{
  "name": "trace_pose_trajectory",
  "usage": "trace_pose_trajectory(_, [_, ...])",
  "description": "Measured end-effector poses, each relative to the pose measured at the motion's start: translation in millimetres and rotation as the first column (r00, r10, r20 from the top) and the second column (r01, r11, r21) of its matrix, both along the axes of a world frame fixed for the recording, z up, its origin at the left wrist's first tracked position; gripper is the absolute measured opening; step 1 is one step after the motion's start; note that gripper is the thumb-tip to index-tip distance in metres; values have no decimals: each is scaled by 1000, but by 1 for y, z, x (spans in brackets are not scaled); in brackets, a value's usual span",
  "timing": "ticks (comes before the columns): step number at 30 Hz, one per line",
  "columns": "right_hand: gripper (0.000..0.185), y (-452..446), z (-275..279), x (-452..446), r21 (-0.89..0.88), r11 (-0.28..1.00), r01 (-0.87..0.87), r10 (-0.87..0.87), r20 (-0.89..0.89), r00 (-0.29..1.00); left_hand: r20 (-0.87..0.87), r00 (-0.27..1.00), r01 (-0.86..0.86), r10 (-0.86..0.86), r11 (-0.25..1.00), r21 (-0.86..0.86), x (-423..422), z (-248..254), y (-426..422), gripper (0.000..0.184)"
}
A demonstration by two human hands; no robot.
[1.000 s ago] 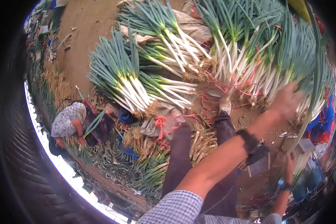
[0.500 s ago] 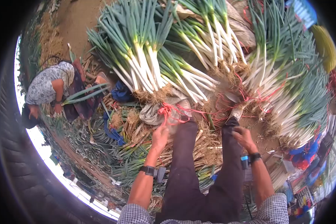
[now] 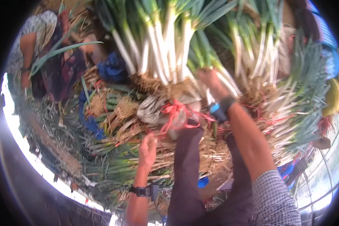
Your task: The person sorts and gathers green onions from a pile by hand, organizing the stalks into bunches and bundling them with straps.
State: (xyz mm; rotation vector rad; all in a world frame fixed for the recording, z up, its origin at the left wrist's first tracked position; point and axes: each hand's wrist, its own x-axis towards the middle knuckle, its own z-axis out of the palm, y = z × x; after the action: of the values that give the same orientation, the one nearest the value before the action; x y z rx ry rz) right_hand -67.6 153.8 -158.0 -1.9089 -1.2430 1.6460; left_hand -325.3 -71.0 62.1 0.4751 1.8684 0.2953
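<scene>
A large bunch of green onions (image 3: 171, 45) stands upright in front of me, its brown roots resting on a pale cloth (image 3: 150, 109). My right hand (image 3: 213, 83), somewhat blurred, is curled against the green onions (image 3: 204, 56) just right of this bunch, with white stalks running above and below the fingers. Red plastic string (image 3: 175, 113) lies in a loose tangle over the cloth by my left shoe. My left hand (image 3: 147, 148) is closed in a pinch left of my knee, with a red strand at its fingertips.
More green onions (image 3: 260, 49) stand at the back right, and a long row of them (image 3: 290, 109) lies along the right. Loose onions and leaves cover the ground at left. A person (image 3: 30, 45) sits at the upper left beside blue cloth (image 3: 112, 68).
My right hand has moved from beside my right knee up and forward onto the green onions. My left hand has drawn back from the string knot. The view has shifted closer to the large bunch.
</scene>
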Motion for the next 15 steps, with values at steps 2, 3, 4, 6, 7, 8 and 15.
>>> trace_pose_trajectory(2, [30,44,-15,-33,-17,1000,23,-23,37,999,-146,981,-121,128,991,56,-14,-19,3,35])
trace_pose_trajectory(3, [26,58,-20,-47,-43,992,117,-119,-65,991,-170,977,-119,131,990,82,-20,-35,4,36])
trace_pose_trajectory(4, [26,67,-37,-65,-10,976,216,-216,-75,973,-187,973,-112,133,987,116,-24,-53,8,37])
trace_pose_trajectory(6, [22,73,-65,-61,79,996,44,-17,-313,950,-187,979,-56,86,986,159,-20,-86,31,40])
trace_pose_trajectory(7, [21,75,-79,-55,151,988,-22,83,-409,909,-170,985,-8,36,987,163,-11,-94,52,41])
trace_pose_trajectory(8, [23,76,-81,-51,262,963,-65,184,-460,869,-157,987,3,28,981,194,5,-97,75,42])
trace_pose_trajectory(15, [37,82,-33,-58,-312,936,162,-328,-609,722,-566,793,437,-225,857,272,49,-172,176,65])
